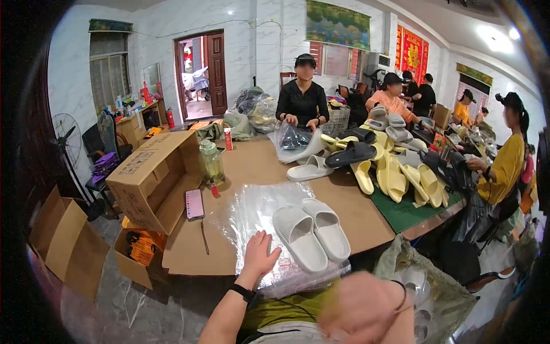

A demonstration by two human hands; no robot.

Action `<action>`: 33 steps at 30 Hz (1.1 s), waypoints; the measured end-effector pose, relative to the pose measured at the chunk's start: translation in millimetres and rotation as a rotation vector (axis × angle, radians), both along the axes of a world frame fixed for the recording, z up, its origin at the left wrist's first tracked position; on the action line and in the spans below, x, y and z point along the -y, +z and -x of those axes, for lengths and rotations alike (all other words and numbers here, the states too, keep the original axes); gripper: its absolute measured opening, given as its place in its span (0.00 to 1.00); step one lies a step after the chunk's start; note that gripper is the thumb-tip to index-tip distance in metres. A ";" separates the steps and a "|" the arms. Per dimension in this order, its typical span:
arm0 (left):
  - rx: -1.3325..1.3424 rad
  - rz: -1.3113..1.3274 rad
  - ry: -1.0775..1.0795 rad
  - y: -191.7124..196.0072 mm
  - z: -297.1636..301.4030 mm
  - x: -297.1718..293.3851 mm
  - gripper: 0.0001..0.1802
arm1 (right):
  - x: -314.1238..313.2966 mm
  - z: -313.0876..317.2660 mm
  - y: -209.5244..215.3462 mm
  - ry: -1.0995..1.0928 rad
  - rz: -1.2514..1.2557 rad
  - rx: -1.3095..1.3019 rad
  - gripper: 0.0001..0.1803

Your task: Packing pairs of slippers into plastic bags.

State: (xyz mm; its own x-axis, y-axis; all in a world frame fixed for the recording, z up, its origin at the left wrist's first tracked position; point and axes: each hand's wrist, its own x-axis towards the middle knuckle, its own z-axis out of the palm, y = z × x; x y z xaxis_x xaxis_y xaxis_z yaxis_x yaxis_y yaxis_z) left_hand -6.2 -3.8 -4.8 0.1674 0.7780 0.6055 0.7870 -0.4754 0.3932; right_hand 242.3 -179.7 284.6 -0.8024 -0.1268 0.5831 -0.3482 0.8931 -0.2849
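The bench (258,166) is seen as a long surface covered in brown board, with a green mat (401,213) laid over its far right part. On its left edge a large open cardboard box (150,179) is laid on its side, and a second open carton (63,243) stands on the floor beyond that edge. A heap of yellow, black and grey slippers (395,172) is spread across the right half of the bench. Near the near edge a stack of clear plastic bags (258,221) is laid flat, and a pair of white slippers (312,234) is set side by side on top of it, toes pointing toward the near edge. The left hand (260,255) is pressed flat on the near left part of the bags, its fingers spread and pinching nothing, just beside the left slipper and apart from it. The right hand (358,309) is held low before the near edge, blurred, so that it cannot be told how its fingers are set. A clear green-tinted bottle (212,161) stands upright beside the box, and a phone (194,204) in a pink case lies by the left edge, with a thin dark pen (204,236) just below it.
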 end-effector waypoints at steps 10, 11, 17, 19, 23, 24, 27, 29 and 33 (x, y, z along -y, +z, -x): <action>-0.003 0.056 -0.020 3.4 -8.2 -5.9 0.32 | -181.7 -50.7 -184.7 -1.629 0.101 0.538 0.35; -0.003 0.070 -0.025 4.1 -7.6 -6.1 0.33 | -188.0 -47.7 -191.5 -1.661 0.130 0.547 0.39; 0.003 0.078 -0.032 5.9 -8.4 -1.4 0.33 | -210.5 -21.5 -228.4 -1.748 0.101 0.301 0.37; 0.004 0.066 -0.045 5.8 -8.7 -2.2 0.34 | -214.5 -12.7 -245.5 -1.761 0.085 0.186 0.32; 0.000 0.086 -0.051 3.2 -6.5 -4.7 0.34 | -215.7 -11.4 -258.5 -1.725 0.150 -0.033 0.20; -0.001 0.092 -0.048 2.6 -5.3 -5.6 0.34 | -214.5 -10.6 -257.2 -1.725 0.155 -0.031 0.20; -0.006 0.106 -0.041 1.0 -4.0 -6.8 0.35 | -212.6 -9.7 -250.9 -1.684 0.243 -0.023 0.19; -0.009 0.112 -0.040 3.3 -5.0 -6.4 0.35 | -210.7 -9.5 -248.4 -1.702 0.214 0.000 0.18; 0.007 0.135 -0.047 4.8 -5.4 -4.1 0.36 | -203.1 -15.7 -243.0 -1.731 0.257 0.017 0.18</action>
